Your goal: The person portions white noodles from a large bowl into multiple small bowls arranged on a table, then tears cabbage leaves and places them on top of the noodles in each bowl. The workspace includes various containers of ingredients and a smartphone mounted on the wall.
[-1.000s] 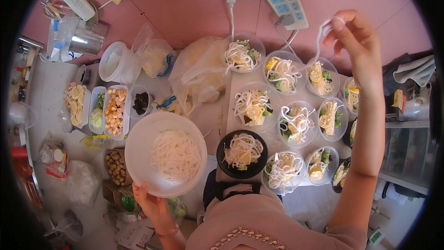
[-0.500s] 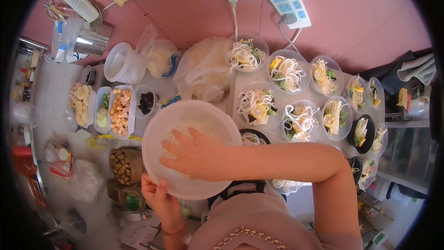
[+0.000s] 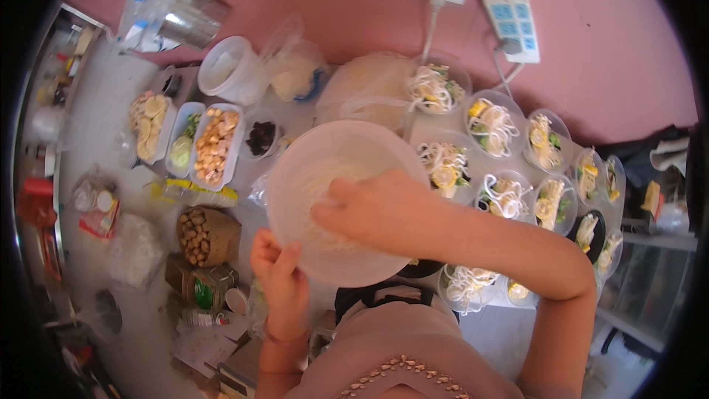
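A large translucent white bowl (image 3: 354, 275) is in front of me at the centre, tilted slightly. My left hand (image 3: 278, 264) grips its near left rim, with the thumb toward the outside. Inside the bowl lie thin pale strands that look like noodles (image 3: 314, 179). Reaching in from the right, my right hand (image 3: 365, 210) has its fingers curled down and closed into these strands. The fingertips are partly hidden and slightly blurred. Right of the bowl stand several clear round bowls (image 3: 493, 127) holding white noodles, corn and greens.
Oblong tubs hold cubed orange food (image 3: 214, 146), pale slices (image 3: 151, 127) and greens (image 3: 182, 149). A small tub of dark pieces (image 3: 261, 137) sits beside them. Behind are a white bucket (image 3: 226, 66) and plastic bags (image 3: 369, 92). A power strip (image 3: 511, 24) hangs on the pink wall.
My right hand has gone from spread fingers over the strands to curled fingers in them. The view has shifted, so the bowl and my hands appear farther right.
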Demonstrator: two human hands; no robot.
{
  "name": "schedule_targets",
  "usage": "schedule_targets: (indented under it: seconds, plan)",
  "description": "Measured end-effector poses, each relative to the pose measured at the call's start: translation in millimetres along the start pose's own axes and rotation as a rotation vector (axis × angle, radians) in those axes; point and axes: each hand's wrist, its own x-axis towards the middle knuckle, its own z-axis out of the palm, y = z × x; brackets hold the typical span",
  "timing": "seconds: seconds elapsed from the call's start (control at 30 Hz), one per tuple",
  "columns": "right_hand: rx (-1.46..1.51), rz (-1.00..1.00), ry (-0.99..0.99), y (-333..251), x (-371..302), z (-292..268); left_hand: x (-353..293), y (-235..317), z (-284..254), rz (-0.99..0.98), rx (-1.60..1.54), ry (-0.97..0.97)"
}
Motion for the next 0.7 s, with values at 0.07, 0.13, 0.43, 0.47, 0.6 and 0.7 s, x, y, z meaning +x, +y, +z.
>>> schedule_targets:
  seconds: [0.07,0.13,0.43,0.47,0.6,0.7]
  plan:
    - [0.029,0.053,0.089,4,1,-29,5,2,6,-0.057,-0.028,-0.013]
    - [0.085,0.088,0.191,13,2,-45,12,-1,15,-0.026,-0.036,0.028]
    - [0.510,0.182,0.591,31,-19,-115,33,-14,41,-0.071,-0.021,-0.043]
    - [0.557,0.193,0.654,36,-23,-119,35,-16,43,-0.062,-0.008,-0.055]
    - [0.753,0.488,0.823,61,-71,-160,43,-22,53,-0.045,-0.006,-0.079]
    - [0.704,0.380,1.084,80,-104,-200,47,-22,54,-0.059,-0.002,0.013]
